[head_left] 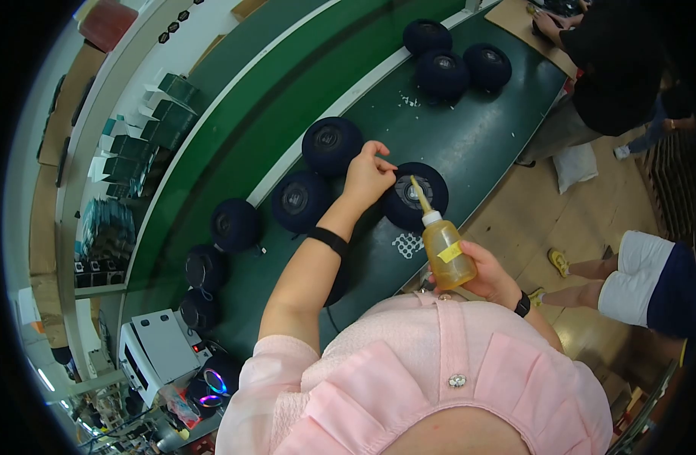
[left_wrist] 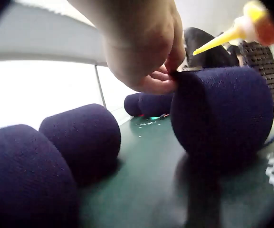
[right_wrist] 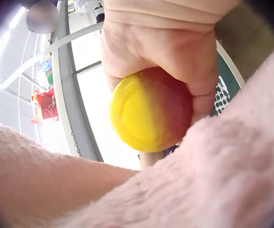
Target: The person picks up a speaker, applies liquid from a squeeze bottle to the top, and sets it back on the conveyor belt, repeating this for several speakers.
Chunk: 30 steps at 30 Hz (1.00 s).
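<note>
A dark blue fabric-covered cylinder (head_left: 437, 182) stands on the green bench, its top recessed around a dark centre with a pale middle. My left hand (head_left: 369, 177) is at its rim; in the left wrist view the thumb and fingers (left_wrist: 159, 84) pinch the fabric at the top edge. My right hand (head_left: 493, 277) grips a squeeze bottle (head_left: 448, 258) of amber liquid with a yellow label. The bottle's long tapered nozzle (head_left: 420, 193) points down over the cylinder's top. From the right wrist view, the bottle's round base (right_wrist: 144, 114) fills the palm, fingers wrapped around it.
Several more such cylinders (head_left: 331, 146) line the bench's back edge, and others (head_left: 442, 74) stand at the far end. A white perforated piece (head_left: 409, 245) lies near the front edge. Left are a white machine (head_left: 160, 356) and boxed shelves. Two people are at the right.
</note>
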Motion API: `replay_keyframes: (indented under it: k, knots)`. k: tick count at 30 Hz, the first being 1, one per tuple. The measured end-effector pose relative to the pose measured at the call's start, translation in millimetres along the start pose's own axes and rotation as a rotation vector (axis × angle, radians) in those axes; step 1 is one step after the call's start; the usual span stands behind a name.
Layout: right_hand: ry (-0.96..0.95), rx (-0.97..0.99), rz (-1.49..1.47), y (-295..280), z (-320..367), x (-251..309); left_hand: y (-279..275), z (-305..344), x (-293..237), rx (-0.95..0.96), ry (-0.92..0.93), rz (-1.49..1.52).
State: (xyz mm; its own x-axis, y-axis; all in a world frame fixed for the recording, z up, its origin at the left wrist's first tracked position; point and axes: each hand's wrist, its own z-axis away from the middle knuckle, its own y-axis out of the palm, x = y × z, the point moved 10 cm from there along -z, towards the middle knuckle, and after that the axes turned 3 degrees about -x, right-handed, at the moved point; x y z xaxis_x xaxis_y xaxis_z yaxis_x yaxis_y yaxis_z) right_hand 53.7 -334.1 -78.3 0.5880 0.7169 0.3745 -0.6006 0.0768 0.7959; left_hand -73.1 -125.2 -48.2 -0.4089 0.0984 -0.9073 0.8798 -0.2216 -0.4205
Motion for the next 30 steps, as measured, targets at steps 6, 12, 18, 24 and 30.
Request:
replay_keyframes:
  k: [6, 12, 18, 24, 30]
  knots:
    - [0.130, -0.076, -0.002, 6, -8, -8, 1, 8, -3, 0.019, 0.040, -0.001]
    - [0.182, -0.059, -0.050, 13, -16, -11, 2, 8, 0, 0.021, 0.037, 0.030]
    - [0.203, -0.086, -0.195, 29, -22, -20, 4, 8, 3, 0.041, 0.031, 0.063]
    - [0.170, -0.061, -0.345, 42, -25, -21, 5, 7, 5, 0.048, 0.028, 0.032]
    - [0.150, -0.072, -0.346, 35, -27, -22, 4, 4, 10, 0.004, 0.063, 0.082]
